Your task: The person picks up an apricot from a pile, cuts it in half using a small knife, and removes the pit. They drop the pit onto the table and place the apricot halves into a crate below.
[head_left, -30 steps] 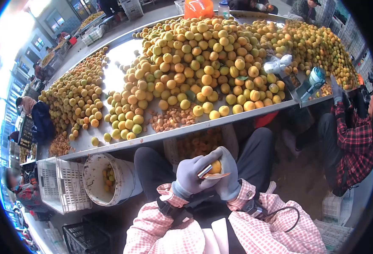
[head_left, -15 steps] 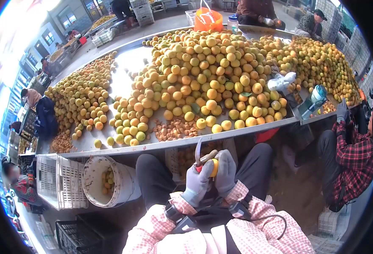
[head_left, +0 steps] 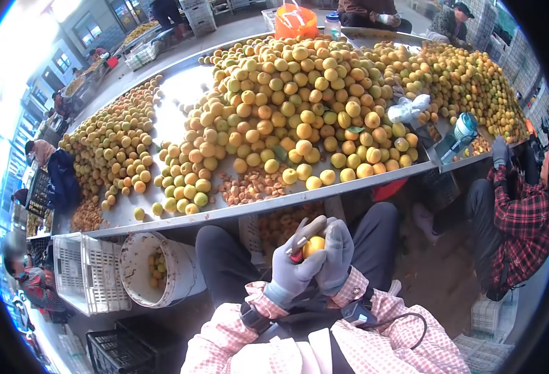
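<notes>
My two gloved hands are together in front of my knees, one fruit between them. My left hand is closed, its fingers curled round one red-handled tool that is mostly hidden. My right hand is closed too, cupped against the other side of the fruit. I have one black band on each wrist.

Just beyond my hands, one crate of fruit sits under the table edge, between my knees. To my left are one white bucket with several fruits inside and, beside it, white slatted crates; I cannot tell exactly how many. A black crate lies lower down.

On the metal table I see three heaps of fruit, too many to count singly: one on the left, one large in the middle, one at the far right. Two brown scrap piles lie near the edge on my left and in front of me. Two leaves show on the middle heap. To the right are one white plastic bag and one teal container, near one person in red plaid.

At the far edge stand one orange bag and one lidded bottle; two people sit beyond.
</notes>
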### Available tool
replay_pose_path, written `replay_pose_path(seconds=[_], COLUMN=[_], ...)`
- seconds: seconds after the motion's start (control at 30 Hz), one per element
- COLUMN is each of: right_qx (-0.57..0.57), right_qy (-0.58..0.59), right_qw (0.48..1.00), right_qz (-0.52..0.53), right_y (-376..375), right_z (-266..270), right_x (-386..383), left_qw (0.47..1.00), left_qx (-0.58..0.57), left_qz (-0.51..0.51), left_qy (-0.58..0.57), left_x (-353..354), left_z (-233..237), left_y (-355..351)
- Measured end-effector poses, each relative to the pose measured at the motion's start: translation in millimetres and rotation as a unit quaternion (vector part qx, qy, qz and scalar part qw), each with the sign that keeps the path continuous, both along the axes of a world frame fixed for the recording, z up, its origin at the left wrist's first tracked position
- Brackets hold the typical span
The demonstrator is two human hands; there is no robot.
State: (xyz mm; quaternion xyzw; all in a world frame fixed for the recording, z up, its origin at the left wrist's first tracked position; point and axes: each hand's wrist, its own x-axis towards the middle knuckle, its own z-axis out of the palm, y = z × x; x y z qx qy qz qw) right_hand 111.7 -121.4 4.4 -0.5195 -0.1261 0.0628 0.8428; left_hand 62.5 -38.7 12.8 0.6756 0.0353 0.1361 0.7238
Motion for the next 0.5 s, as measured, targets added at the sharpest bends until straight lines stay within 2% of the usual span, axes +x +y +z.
replay_pose_path(seconds=[0.03, 0.07, 0.13, 0.2, 0.27, 0.33, 0.4, 0.47, 0.5], right_qx=[-0.001, 0.0, -0.02, -0.043, -0.064, -0.104, -0.108, -0.116, -0.107], right_qy=[-0.059, -0.06, -0.153, -0.167, -0.181, -0.211, -0.22, -0.226, -0.158], right_qw=[0.998, 0.998, 0.988, 0.985, 0.981, 0.972, 0.97, 0.967, 0.981], right_qz=[0.013, 0.014, -0.025, -0.024, -0.02, -0.005, 0.001, 0.001, 0.018], right_y=[-2.4, -1.1, 1.3, 0.4, -0.3, -2.3, -1.3, -2.5, -1.6], right_z=[-10.7, -13.1, -14.3, -20.6, -26.0, -28.1, -27.9, -34.4, -44.7], right_x=[4.6, 7.3, 12.0, 16.5, 22.1, 29.0, 32.1, 30.2, 27.0], left_qw=[0.997, 0.989, 0.988, 0.946, 0.938, 0.887, 0.872, 0.861, 0.861], left_qx=[-0.067, -0.134, -0.138, -0.318, -0.339, -0.457, -0.486, -0.479, -0.48], left_qz=[0.019, 0.038, 0.026, 0.012, 0.016, -0.004, -0.019, -0.019, -0.021], left_qy=[0.023, 0.045, 0.057, 0.065, 0.075, 0.07, 0.055, 0.169, 0.168], left_x=[-1.2, -2.1, -0.6, 0.5, 0.4, 2.5, 4.3, 0.6, 2.6], left_z=[1.4, 1.7, -5.7, -4.2, 0.9, -2.7, -18.4, -33.1, -34.4], left_y=[-4.4, -5.9, -2.5, -5.8, -5.6, -7.9, -1.2, 4.2, 4.8])
